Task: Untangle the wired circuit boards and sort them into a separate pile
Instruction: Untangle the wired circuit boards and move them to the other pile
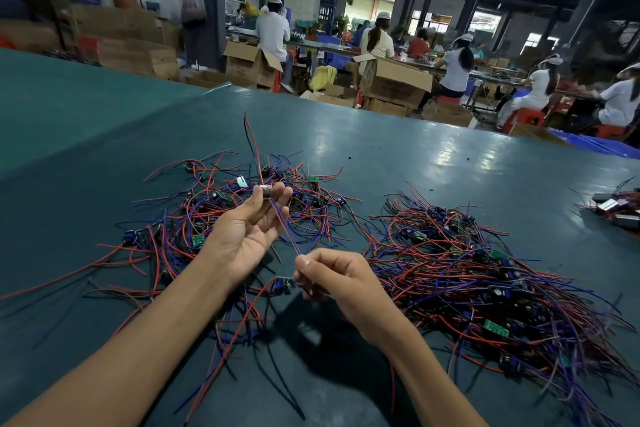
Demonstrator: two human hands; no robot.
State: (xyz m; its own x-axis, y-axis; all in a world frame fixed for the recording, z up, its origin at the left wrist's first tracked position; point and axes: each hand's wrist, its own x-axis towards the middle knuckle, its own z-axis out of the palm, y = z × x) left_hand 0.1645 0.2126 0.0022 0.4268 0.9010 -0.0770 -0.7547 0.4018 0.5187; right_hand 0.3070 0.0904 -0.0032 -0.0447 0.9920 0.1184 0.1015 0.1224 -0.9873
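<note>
Teal sheeting covers the table (433, 163) in a busy workshop. The left hand (242, 236) pinches a small circuit board (268, 191) above the tangled pile (221, 218) mid-table; the right hand (341, 282) grips its purple wires (287, 230) taut. Pulling harder could likely snag neighbouring leads or strain a joint. The sorted pile (485, 281) lies toward the right edge, and another board (283, 286) dangles just beside the right hand.
</note>
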